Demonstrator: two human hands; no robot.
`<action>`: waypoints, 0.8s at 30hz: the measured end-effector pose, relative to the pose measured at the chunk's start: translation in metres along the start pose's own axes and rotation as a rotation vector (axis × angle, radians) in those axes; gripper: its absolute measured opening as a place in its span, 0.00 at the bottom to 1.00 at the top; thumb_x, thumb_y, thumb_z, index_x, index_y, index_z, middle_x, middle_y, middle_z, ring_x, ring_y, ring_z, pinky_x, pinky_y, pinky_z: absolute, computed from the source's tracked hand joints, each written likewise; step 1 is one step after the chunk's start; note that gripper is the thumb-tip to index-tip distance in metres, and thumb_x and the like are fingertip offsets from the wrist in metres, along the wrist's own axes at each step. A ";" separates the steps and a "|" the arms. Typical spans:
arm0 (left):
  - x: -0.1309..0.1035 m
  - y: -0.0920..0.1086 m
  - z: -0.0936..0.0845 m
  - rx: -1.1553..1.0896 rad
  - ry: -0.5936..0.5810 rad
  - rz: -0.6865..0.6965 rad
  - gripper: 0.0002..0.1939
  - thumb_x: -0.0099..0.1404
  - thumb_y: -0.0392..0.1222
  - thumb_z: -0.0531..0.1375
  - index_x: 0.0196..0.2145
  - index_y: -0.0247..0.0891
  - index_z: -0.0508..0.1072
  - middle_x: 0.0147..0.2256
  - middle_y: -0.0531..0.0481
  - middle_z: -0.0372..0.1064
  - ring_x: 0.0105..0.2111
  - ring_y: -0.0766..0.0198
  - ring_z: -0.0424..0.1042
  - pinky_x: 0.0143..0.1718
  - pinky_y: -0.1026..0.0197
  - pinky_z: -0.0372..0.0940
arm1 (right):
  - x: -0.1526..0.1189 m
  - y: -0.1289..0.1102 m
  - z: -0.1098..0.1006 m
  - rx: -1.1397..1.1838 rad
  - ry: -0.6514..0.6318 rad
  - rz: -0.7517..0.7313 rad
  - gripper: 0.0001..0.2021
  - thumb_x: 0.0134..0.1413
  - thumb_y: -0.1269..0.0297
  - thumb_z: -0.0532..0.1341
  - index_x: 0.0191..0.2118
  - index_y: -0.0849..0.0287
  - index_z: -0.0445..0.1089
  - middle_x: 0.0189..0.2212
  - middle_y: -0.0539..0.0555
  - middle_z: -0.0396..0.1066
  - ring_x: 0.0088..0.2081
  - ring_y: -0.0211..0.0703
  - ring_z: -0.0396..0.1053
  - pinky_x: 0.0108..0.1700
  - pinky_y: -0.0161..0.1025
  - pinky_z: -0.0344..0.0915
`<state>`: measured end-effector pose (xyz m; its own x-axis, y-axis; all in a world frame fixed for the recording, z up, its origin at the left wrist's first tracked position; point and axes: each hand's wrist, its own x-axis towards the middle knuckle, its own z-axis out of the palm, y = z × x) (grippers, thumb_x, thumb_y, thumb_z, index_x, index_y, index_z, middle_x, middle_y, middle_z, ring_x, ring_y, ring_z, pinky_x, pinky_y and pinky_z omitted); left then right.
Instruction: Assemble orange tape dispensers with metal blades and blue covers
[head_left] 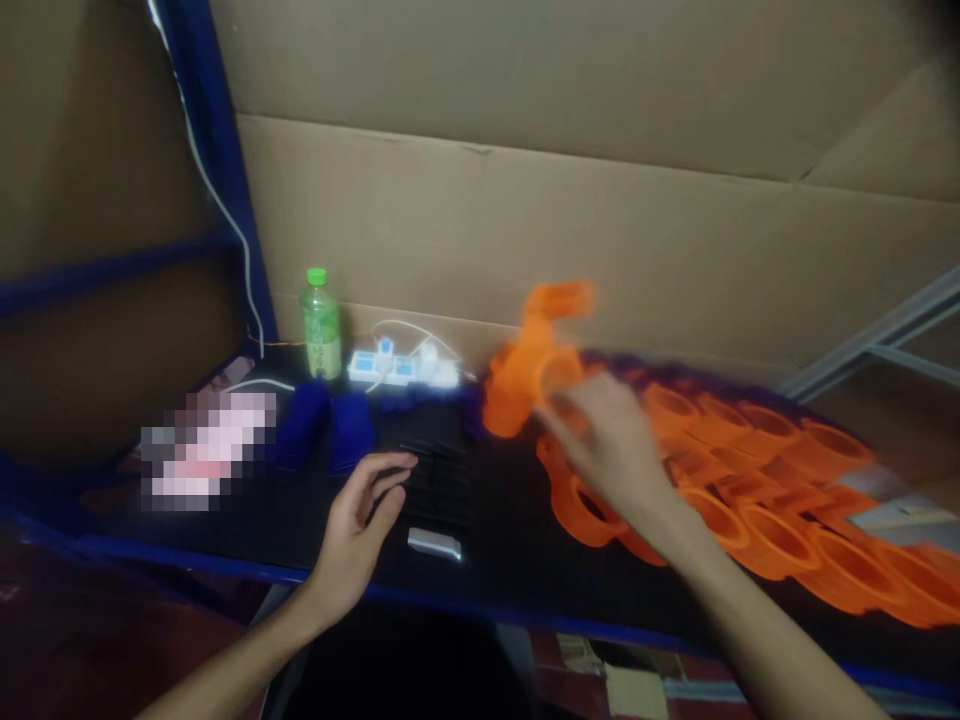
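My right hand (611,440) grips an orange plastic piece (544,345) by its ring-shaped part, lifted above the dark table and smeared by motion. Right beside and beneath that hand lie rows of similar orange ringed pieces (780,535), stretching off to the right. My left hand (360,530) hovers over the front of the table with its fingers curved and apart, holding nothing. Close to its fingertips is a group of thin black strips (442,480). A small silvery-grey bar (434,544) lies just in front of the strips.
Dark blue blocks (351,432) stand left of centre. Behind them are a white power strip (405,369) with plugs and a green-capped bottle (322,330). A pixelated patch covers something at the left. A cardboard wall (525,220) closes off the back, and a blue post (214,150) rises at left.
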<state>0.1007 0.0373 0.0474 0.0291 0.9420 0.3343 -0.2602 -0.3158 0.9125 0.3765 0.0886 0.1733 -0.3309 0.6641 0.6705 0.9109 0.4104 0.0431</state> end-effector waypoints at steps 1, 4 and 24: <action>0.002 0.001 0.000 -0.081 0.005 -0.005 0.18 0.69 0.48 0.61 0.55 0.45 0.72 0.57 0.42 0.70 0.58 0.48 0.69 0.62 0.44 0.60 | -0.008 -0.019 -0.005 0.169 -0.014 -0.020 0.12 0.66 0.57 0.58 0.38 0.60 0.73 0.33 0.58 0.71 0.37 0.47 0.66 0.40 0.41 0.61; 0.008 0.007 0.001 -0.334 0.018 -0.052 0.28 0.67 0.54 0.62 0.61 0.43 0.68 0.61 0.39 0.67 0.63 0.45 0.63 0.63 0.43 0.59 | -0.031 -0.074 -0.014 0.601 -0.224 -0.062 0.07 0.64 0.61 0.63 0.38 0.58 0.73 0.32 0.53 0.72 0.37 0.41 0.68 0.41 0.38 0.64; 0.014 0.020 0.001 -0.386 0.272 -0.180 0.19 0.68 0.51 0.63 0.52 0.41 0.70 0.31 0.50 0.76 0.35 0.58 0.79 0.38 0.59 0.72 | -0.118 -0.103 0.044 0.343 -0.324 -0.121 0.14 0.67 0.74 0.53 0.46 0.57 0.75 0.40 0.55 0.76 0.41 0.49 0.71 0.42 0.46 0.70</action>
<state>0.0972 0.0440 0.0702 -0.1327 0.9894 0.0588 -0.6137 -0.1286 0.7790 0.3107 -0.0049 0.0574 -0.5390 0.7366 0.4085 0.7452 0.6431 -0.1765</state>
